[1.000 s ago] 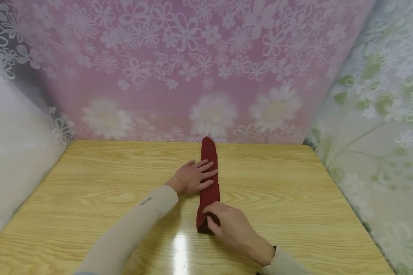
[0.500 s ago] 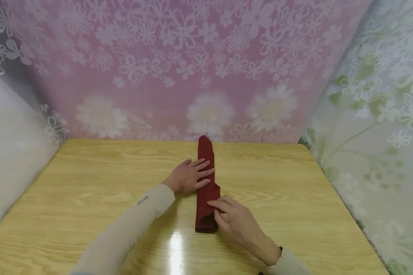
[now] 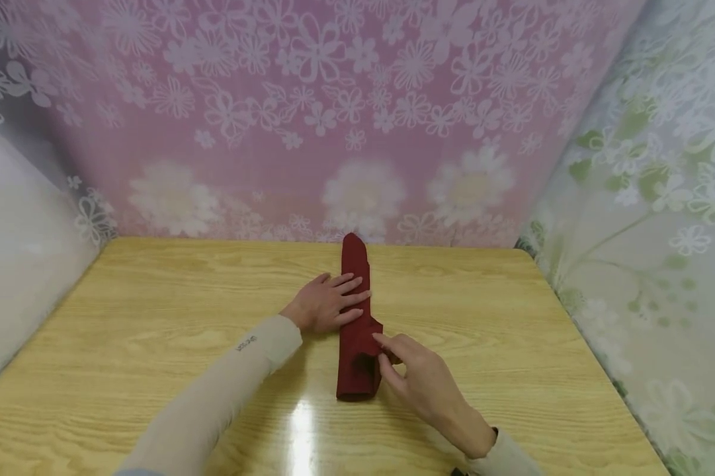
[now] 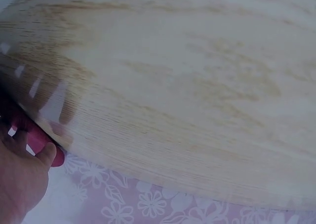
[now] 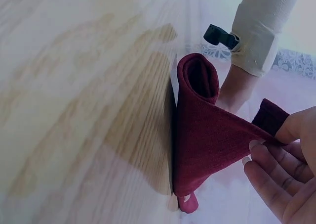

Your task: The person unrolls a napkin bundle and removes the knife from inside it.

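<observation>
A dark red cloth (image 3: 352, 344), rolled into a long narrow strip, lies lengthwise away from me on the wooden table. Across its middle, my left hand (image 3: 321, 306) rests with fingers spread and straight. Nearer to me, my right hand (image 3: 424, 378) pinches a loose edge at the strip's right side. In the right wrist view, thumb and fingers of the right hand (image 5: 291, 169) draw that flap of cloth (image 5: 212, 145) out from the roll, whose layered end shows as a spiral. Only part of the left hand (image 4: 22, 179) and some cloth show in the left wrist view.
The wood-grain table (image 3: 202, 277) reaches back to a pink flowered backdrop (image 3: 244, 165). Another flowered sheet (image 3: 637, 264) hangs at the right, and a pale one (image 3: 24, 251) at the left. A black device (image 5: 217, 36) sits on the left sleeve.
My right hand has moved right and slightly away from me, pulling the cloth's edge outward so a flap now stands off the roll. The left hand stays in place on the cloth.
</observation>
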Demonstrator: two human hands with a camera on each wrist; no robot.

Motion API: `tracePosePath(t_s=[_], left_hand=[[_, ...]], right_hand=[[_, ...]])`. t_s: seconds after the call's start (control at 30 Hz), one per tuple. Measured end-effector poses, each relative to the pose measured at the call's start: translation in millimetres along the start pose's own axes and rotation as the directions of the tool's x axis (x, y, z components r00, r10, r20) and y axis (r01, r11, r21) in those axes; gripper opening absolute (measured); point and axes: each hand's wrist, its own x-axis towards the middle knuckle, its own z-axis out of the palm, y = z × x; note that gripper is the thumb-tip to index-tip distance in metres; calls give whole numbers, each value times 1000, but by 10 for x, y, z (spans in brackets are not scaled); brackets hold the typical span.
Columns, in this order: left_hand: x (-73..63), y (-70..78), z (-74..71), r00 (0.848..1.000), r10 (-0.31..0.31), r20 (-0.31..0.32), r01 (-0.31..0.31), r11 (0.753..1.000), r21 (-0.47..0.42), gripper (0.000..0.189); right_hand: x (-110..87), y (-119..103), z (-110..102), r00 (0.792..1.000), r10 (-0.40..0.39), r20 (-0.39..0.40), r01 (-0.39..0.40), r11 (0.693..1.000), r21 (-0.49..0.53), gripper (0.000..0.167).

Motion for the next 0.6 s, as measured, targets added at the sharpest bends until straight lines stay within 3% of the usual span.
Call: tracePosePath(t_s=[0.17,0.33,0.6], left_hand=[[18,-12,0,1000,10,-21,-10,1000,-25,55],[6,-22,19,1000,8,-13,-9,1000,-29,55],[-1,-34,35,1000,3,-15,-4,998,-64,55]], right_hand=[[-21,37,-46,999,42,-3,-42,999,17,27],[-55,85,-87,993,113,22,-115,988,101,27],[-89,182,-204,964,241,110,-252,962,104,31]])
